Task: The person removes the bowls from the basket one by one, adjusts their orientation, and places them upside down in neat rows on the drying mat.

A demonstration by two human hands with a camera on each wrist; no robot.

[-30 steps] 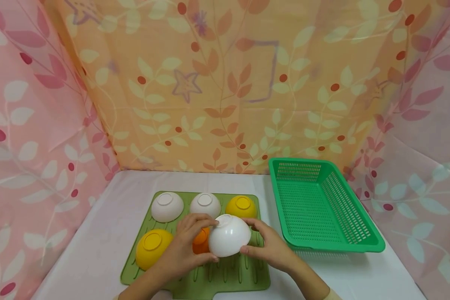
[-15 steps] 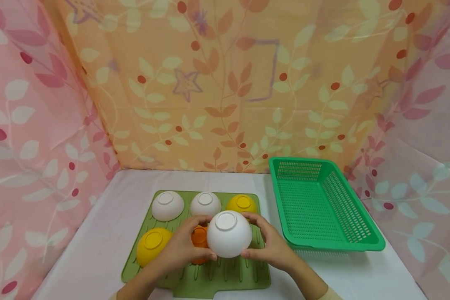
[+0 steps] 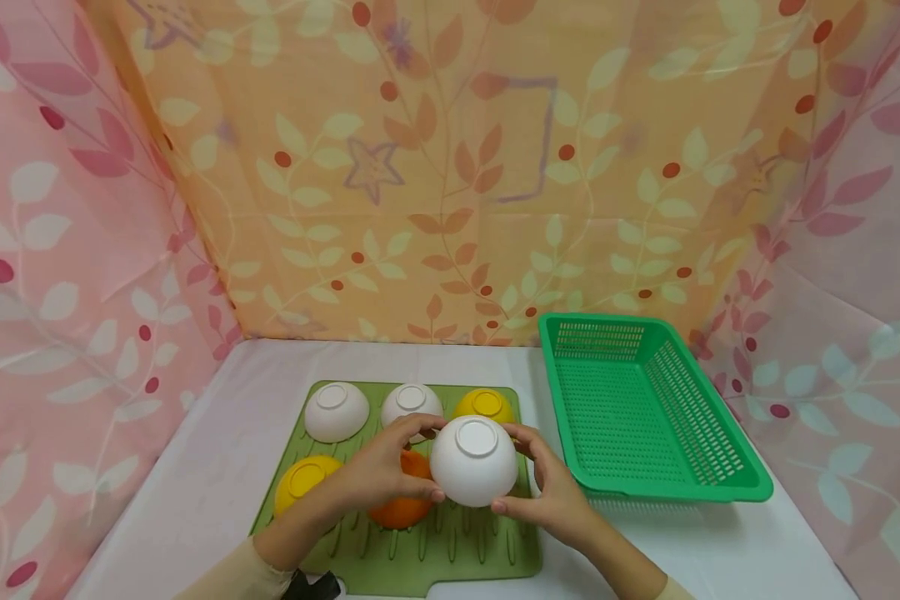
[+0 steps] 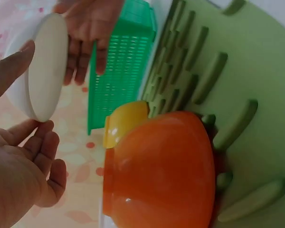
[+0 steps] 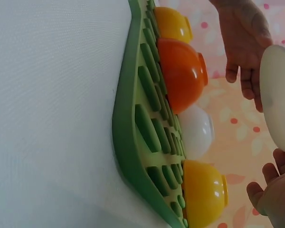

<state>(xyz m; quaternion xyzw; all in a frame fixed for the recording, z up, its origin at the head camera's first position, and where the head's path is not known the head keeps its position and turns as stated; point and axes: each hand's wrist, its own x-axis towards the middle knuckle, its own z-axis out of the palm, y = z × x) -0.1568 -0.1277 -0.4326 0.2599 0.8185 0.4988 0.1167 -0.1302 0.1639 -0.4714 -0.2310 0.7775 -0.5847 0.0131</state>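
Note:
A white bowl (image 3: 472, 473) is held upside down in the air, its base ring toward the head camera. My left hand (image 3: 382, 473) pinches its left side between thumb and fingers. On the opposite side my right hand (image 3: 553, 492) grips the rim with thumb and fingers. The left wrist view shows the same white bowl (image 4: 47, 71) well above the green drying mat (image 4: 256, 61). Just below the hands an orange bowl (image 3: 401, 512) sits upside down on the mat, partly hidden by my left hand.
On the mat (image 3: 450, 567) also lie a yellow bowl (image 3: 303, 479) at left, two pale bowls (image 3: 335, 412) at the back and another yellow bowl (image 3: 486, 404) behind the held one. A green basket (image 3: 615, 417) stands at right. Patterned cloth walls (image 3: 450, 208) enclose the table.
The white bowl has turned so its base ring faces the head camera more squarely. Both hands have carried it slightly right and up, uncovering more of the orange bowl.

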